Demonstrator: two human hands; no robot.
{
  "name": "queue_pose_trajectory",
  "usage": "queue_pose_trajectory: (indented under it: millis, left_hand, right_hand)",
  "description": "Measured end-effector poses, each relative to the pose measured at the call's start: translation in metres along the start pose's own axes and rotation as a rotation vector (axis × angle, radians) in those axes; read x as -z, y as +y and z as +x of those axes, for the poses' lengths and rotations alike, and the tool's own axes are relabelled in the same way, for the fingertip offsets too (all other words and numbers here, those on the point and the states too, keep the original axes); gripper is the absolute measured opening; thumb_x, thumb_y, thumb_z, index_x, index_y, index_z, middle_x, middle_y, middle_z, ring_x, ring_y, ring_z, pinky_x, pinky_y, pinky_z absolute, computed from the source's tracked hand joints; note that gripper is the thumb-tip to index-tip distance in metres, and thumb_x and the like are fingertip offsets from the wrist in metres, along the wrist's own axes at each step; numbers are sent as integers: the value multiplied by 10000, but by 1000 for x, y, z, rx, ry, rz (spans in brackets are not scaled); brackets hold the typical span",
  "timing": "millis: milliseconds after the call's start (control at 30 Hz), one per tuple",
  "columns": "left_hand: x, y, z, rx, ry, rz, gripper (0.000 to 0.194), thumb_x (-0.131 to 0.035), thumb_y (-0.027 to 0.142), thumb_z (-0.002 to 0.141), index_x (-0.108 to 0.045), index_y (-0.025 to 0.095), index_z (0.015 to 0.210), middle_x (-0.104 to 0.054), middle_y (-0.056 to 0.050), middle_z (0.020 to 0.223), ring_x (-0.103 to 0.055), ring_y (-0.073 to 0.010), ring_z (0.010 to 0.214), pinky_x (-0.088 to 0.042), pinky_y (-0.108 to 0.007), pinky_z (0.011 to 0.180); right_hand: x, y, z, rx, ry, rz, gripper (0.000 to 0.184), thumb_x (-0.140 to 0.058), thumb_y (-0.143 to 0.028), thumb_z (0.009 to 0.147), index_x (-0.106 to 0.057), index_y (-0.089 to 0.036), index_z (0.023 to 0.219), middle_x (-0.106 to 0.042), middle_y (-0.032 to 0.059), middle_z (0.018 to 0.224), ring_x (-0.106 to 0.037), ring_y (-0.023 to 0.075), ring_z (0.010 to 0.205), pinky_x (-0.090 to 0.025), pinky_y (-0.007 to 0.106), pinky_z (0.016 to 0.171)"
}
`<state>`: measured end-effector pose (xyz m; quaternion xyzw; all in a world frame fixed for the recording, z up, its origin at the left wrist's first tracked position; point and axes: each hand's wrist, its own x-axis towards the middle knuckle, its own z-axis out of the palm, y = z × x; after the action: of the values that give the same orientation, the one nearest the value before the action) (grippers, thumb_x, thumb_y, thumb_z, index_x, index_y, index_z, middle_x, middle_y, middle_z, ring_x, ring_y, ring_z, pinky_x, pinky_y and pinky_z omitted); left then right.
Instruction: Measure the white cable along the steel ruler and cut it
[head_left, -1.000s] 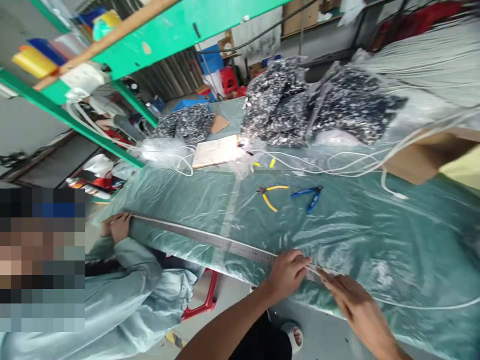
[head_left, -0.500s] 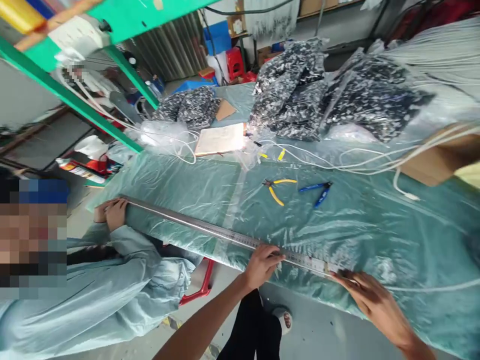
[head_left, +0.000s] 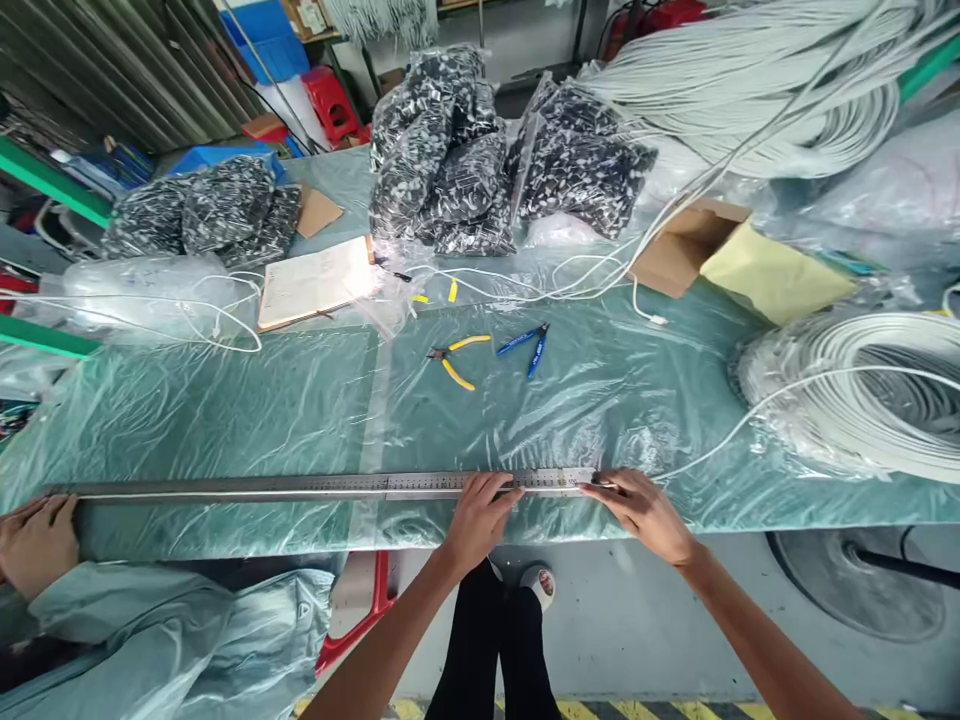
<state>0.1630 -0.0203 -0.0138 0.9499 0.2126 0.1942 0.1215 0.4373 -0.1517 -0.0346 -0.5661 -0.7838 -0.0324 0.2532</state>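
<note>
A long steel ruler lies along the near edge of the table, which is covered in clear plastic sheet. My left hand rests on the ruler near its right end, fingers curled over it. My right hand pinches a thin white cable at the ruler's right tip. The cable runs right to a large white coil. A co-worker's hand in a pale blue sleeve holds the ruler's far left end.
Yellow-handled pliers and blue-handled cutters lie mid-table. Behind them are an open notebook, bags of black-and-white parts, a cardboard box, a yellow sheet and bundled white cables. Loose white wires trail across the back.
The view swung so the table now sits square in front. My left hand slid along the ruler, and my right hand stays at its right end. The cable coil has come into view.
</note>
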Motion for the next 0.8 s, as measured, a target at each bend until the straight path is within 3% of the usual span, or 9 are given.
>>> queue_pose_trajectory:
  millis: [167,300,800]
  left_hand:
    - [-23,27,34,-73,-13,2,258,-421,136,943,-618,215,1091,-639,-53,1028,-584,-181,929,-473,-333,761]
    - [-32,35,47,-129,-45,31,232,-443,125,936,-621,206,1062,-631,-35,969,-572,-160,858,-446,-312,725]
    - [-32,37,59,-269,-66,135,263,-443,85,921,-573,200,1118,-601,-33,877,-535,-158,762,-379,-308,695]
  right_hand:
    - [0,2,-2,-24,10,-11,447,-508,-55,873,-508,-272,1265,-582,73,1000,-547,165,809,-447,307,683]
    - [1,3,-3,-57,24,17,364,-476,-70,887,-564,-259,1185,-570,78,1009,-557,154,831,-457,283,679]
    - [-2,4,-7,-56,-7,-34,452,-451,-48,885,-481,-260,1283,-568,69,1010,-565,149,824,-454,301,670]
